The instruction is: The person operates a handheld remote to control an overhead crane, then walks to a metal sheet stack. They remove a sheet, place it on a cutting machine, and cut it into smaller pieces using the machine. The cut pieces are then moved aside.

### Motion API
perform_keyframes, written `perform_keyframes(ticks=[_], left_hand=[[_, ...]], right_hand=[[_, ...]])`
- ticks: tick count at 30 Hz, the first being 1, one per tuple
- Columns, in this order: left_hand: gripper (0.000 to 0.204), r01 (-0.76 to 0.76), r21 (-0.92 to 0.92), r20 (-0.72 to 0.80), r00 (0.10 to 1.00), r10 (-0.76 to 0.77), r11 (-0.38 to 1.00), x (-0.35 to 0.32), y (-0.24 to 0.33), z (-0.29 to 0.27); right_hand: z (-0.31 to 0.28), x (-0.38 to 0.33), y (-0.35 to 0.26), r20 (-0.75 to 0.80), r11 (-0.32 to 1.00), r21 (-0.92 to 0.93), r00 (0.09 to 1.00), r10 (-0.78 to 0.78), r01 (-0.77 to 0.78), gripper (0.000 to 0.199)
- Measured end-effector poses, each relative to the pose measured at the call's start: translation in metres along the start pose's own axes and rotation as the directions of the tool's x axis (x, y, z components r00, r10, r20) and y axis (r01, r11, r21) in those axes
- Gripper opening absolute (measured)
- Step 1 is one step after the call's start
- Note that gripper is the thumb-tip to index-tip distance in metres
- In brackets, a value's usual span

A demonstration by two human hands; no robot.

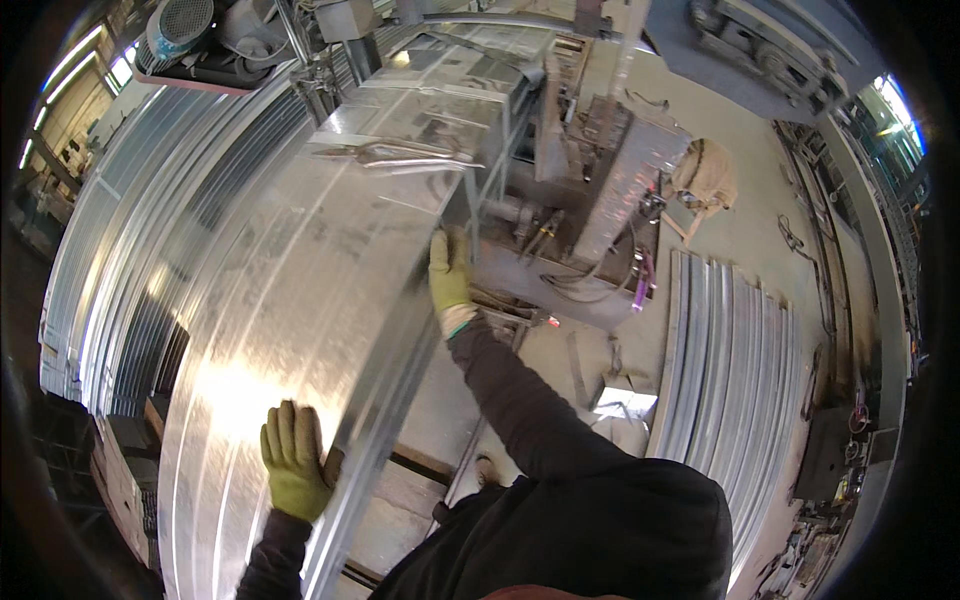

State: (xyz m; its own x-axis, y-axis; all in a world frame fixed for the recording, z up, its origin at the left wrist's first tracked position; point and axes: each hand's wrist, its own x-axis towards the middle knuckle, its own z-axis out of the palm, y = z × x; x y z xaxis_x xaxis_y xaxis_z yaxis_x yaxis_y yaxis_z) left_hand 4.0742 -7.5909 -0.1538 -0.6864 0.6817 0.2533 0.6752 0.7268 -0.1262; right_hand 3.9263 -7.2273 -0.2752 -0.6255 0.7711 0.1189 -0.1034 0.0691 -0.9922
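Observation:
My left hand (296, 462), in a yellow-green work glove, lies flat on long shiny metal profiles (250, 300) near their right edge, its fingers stretched out. Farther along, my right hand (451, 272), gloved alike, rests against the right side edge of the same profiles with its fingers extended; the underside of that hand is hidden. Neither hand shows anything gripped. Beyond the right hand, a long metal hand tool (400, 156), perhaps tongs or a strapping tool, lies across the top of the metal.
A blue motor (183, 25) stands at the far left above more stacked profiles (130, 250). Right of my right hand is a heavy steel machine (610, 190) with cables. Several grey profiles (725, 370) lie on the floor at right, near a stool with a cloth (703, 175).

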Motion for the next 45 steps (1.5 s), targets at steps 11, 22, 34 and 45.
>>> perform_keyframes(ticks=[11,22,34,45], left_hand=[[0.066,0.134,-0.032,0.16,0.979,-0.127,0.991,0.029,0.015,-0.015],[0.072,0.092,-0.087,0.171,0.982,-0.076,0.992,0.037,0.017,-0.004],[0.081,0.172,-0.09,0.269,0.953,-0.143,0.981,0.109,0.037,0.003],[0.078,0.142,-0.126,0.204,0.972,-0.114,0.982,0.19,0.058,0.019]], right_hand=[[0.026,0.002,0.018,-0.166,0.974,0.226,0.984,0.058,-0.02,0.06],[0.023,0.025,0.017,-0.177,0.991,0.13,0.984,0.004,0.019,0.059],[0.015,0.099,0.024,-0.173,0.976,0.215,0.985,0.011,0.027,0.063],[0.005,0.193,0.046,-0.204,0.976,0.214,0.979,0.008,0.036,0.06]])
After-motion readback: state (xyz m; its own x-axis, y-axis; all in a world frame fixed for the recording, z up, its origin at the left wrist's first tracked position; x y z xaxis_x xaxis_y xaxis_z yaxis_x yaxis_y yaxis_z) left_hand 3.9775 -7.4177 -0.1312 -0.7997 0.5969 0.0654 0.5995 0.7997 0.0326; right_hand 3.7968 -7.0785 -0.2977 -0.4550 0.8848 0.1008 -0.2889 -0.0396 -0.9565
